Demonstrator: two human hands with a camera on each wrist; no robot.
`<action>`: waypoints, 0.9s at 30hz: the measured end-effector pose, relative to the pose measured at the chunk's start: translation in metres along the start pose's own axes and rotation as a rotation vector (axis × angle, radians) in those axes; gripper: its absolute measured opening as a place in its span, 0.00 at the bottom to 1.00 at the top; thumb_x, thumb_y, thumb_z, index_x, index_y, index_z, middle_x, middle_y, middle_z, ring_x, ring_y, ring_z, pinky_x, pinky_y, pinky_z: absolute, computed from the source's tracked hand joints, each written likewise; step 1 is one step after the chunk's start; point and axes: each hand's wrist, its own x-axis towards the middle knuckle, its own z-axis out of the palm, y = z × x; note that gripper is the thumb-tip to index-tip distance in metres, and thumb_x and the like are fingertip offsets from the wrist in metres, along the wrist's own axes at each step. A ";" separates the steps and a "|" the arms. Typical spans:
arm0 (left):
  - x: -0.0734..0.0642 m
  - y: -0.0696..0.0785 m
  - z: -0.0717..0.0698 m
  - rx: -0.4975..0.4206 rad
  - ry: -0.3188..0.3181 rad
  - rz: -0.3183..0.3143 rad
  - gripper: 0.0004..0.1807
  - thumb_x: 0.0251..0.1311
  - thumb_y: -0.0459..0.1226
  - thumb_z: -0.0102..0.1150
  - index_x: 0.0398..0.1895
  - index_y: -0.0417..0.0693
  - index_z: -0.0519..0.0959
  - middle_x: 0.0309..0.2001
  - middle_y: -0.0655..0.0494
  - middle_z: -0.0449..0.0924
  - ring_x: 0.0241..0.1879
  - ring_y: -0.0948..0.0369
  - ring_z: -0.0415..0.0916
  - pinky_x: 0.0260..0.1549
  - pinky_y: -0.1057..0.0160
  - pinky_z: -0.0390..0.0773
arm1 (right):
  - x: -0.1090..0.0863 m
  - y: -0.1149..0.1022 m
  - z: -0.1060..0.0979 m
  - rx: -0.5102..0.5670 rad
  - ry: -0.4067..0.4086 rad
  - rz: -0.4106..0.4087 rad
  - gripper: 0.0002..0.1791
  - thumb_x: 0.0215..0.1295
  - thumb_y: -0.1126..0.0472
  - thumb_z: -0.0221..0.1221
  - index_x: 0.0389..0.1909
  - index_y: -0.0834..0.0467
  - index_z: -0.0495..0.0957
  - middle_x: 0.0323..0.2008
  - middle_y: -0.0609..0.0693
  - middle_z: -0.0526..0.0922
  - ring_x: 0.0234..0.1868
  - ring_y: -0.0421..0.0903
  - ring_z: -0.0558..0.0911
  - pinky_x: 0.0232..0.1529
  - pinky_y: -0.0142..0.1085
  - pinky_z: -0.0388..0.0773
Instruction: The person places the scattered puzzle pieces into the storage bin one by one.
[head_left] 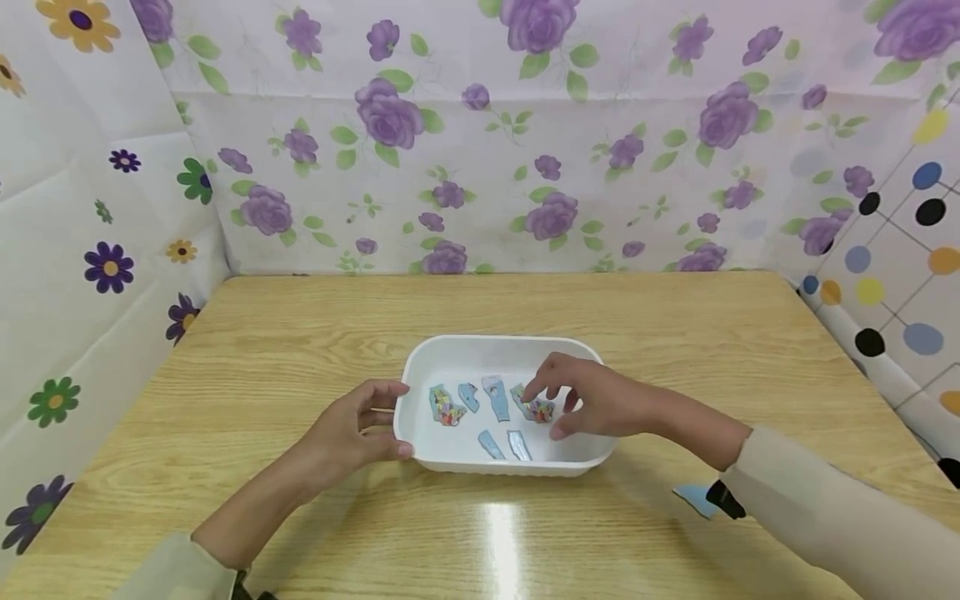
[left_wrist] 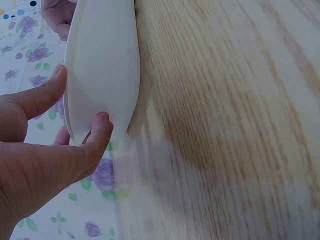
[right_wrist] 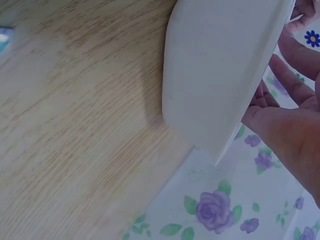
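Note:
A white plastic tub (head_left: 495,468) stands on the wooden table, with several flat, irregular picture pieces inside. A multicoloured piece (head_left: 446,407) lies at the tub's left, next to light blue ones such as the tall piece (head_left: 496,398). My left hand (head_left: 358,425) holds the tub's left end, thumb and fingers spread at the rim and outer wall. Reaching over the right end, my right hand (head_left: 596,398) has its fingertips right at another multicoloured piece (head_left: 542,411). Its thumb stands apart from the bent fingers, with nothing seen between them.
On the table (head_left: 300,333), a loose light blue piece (head_left: 696,500) lies near the right sleeve, partly covered by a black strap end (head_left: 725,500). Flower-patterned sheets (head_left: 465,150) hang behind and at the left; a dotted sheet (head_left: 900,275) hangs at the right.

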 end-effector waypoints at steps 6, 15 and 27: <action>0.000 -0.001 0.001 0.002 -0.009 0.001 0.41 0.50 0.34 0.72 0.67 0.41 0.62 0.62 0.39 0.65 0.61 0.45 0.68 0.49 0.60 0.81 | -0.013 0.008 -0.010 -0.029 0.088 0.028 0.20 0.58 0.67 0.67 0.51 0.52 0.79 0.50 0.50 0.74 0.49 0.54 0.75 0.45 0.36 0.80; -0.002 0.002 -0.001 -0.006 -0.011 0.019 0.41 0.51 0.33 0.71 0.67 0.38 0.61 0.62 0.38 0.65 0.61 0.45 0.68 0.48 0.61 0.81 | -0.040 0.014 -0.028 -0.039 0.231 0.076 0.22 0.61 0.64 0.65 0.56 0.51 0.76 0.48 0.47 0.74 0.47 0.48 0.74 0.44 0.40 0.80; -0.002 0.002 -0.001 0.003 -0.009 0.002 0.41 0.50 0.34 0.72 0.66 0.40 0.61 0.62 0.39 0.65 0.60 0.45 0.68 0.48 0.60 0.81 | -0.089 0.025 -0.052 -0.112 0.259 0.099 0.26 0.63 0.57 0.63 0.62 0.47 0.70 0.54 0.42 0.73 0.49 0.43 0.73 0.44 0.36 0.79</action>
